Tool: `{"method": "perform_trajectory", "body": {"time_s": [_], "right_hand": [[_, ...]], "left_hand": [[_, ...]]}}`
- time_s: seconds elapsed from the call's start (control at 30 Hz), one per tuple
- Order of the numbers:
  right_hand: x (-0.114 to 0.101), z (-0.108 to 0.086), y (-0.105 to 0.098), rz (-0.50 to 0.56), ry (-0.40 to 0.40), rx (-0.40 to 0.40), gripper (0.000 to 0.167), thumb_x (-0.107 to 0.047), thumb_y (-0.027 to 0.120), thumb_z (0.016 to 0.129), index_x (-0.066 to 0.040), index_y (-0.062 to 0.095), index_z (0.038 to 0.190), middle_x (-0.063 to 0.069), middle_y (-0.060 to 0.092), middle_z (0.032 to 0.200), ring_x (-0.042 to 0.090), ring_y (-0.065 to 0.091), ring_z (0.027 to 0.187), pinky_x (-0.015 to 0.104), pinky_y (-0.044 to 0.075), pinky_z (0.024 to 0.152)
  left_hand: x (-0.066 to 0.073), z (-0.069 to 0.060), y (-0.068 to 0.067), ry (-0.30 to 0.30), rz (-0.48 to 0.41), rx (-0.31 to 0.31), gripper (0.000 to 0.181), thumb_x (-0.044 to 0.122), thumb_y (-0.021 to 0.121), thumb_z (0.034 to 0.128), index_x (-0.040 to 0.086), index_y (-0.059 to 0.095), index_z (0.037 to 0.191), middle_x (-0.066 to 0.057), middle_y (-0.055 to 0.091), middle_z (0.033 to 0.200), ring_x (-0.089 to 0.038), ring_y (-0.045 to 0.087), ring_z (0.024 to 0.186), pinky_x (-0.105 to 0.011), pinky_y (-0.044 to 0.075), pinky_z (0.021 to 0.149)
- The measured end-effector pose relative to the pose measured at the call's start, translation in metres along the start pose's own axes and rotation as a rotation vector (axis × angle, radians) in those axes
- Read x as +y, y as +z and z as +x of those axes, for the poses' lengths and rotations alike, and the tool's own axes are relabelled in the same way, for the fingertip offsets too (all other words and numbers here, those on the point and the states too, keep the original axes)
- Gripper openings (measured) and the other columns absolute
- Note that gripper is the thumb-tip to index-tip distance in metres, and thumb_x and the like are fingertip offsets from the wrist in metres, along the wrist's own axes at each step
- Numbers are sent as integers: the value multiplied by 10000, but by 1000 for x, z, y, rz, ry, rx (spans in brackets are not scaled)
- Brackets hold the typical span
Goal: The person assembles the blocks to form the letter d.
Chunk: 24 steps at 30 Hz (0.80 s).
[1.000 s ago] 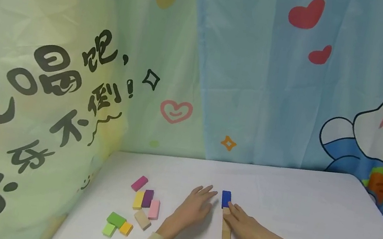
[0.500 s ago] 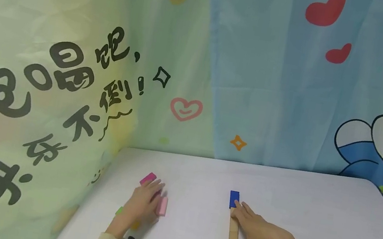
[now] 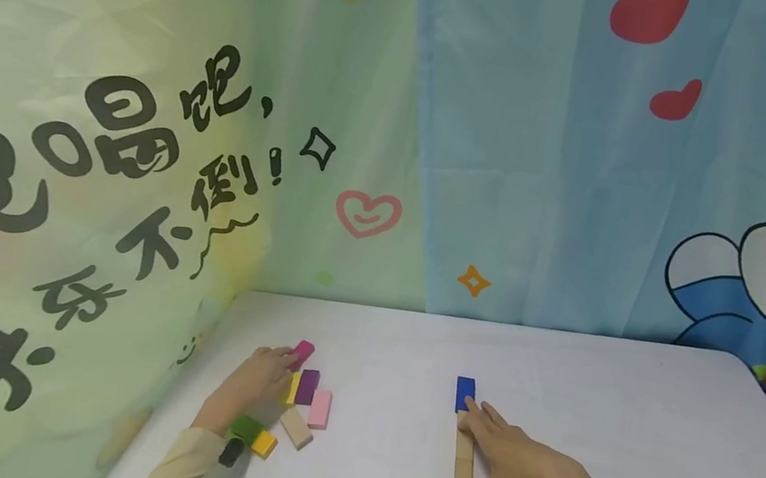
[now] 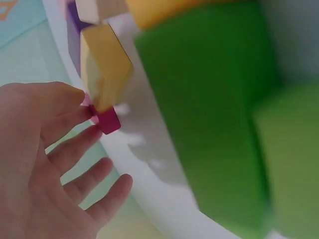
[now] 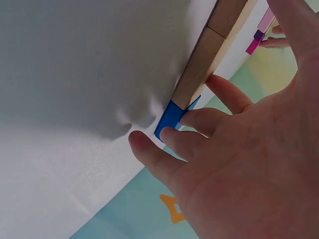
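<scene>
My left hand [image 3: 255, 380] is at the far end of a loose group of coloured blocks. Its thumb and index finger pinch a magenta block [image 3: 303, 353], partly hidden behind a yellow block [image 4: 105, 64] in the left wrist view; the other fingers are spread. My right hand [image 3: 516, 464] rests beside a straight row made of a blue block [image 3: 464, 393] at the far end and plain wooden blocks [image 3: 462, 476] nearer me. Its fingertips touch the row near the blue-wood joint, and its thumb lies by the near end.
Near my left hand lie a purple block [image 3: 307, 387], a pink block [image 3: 320, 409], a wooden block [image 3: 296, 428], an orange block [image 3: 264, 444] and a green block [image 3: 246, 429]. A light green block [image 4: 294, 159] shows in the left wrist view. A printed curtain [image 3: 546, 173] hangs behind the white table [image 3: 590, 409].
My left hand has moved left from near the row to the loose blocks, and now pinches the magenta block, which has turned slightly. My right hand stays at the row. The head view has shifted slightly.
</scene>
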State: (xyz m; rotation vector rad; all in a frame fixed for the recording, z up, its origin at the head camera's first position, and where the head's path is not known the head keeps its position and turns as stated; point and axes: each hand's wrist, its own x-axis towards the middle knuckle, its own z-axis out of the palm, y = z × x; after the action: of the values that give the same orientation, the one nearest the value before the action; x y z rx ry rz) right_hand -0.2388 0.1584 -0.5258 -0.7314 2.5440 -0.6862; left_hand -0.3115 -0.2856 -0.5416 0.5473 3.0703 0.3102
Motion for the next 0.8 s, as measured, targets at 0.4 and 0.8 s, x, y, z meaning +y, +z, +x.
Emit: {"method": "perform_trajectory", "body": {"time_s": [0.4,0.8], "right_hand": [[-2,-1,-2,21,25,-4,891,-550,867,674,-160,450,1358,220,140,1671,506,155,1513,733,278,1127],[0,-3,0,36,36,8,890,-552,870,661,-174,458,1353,204,140,1676,494,159,1517,733,260,1136]], "left_hand": [[44,49,7,86,0,-60,410,254,517,1024,37,617,1357,-145,530,1496,-423,483,1360,-538,407,1147],[117,112,18,234,135,-68,393,197,580,1013,114,604,1396,-116,545,1482,-381,507,1322,-478,442,1123]]}}
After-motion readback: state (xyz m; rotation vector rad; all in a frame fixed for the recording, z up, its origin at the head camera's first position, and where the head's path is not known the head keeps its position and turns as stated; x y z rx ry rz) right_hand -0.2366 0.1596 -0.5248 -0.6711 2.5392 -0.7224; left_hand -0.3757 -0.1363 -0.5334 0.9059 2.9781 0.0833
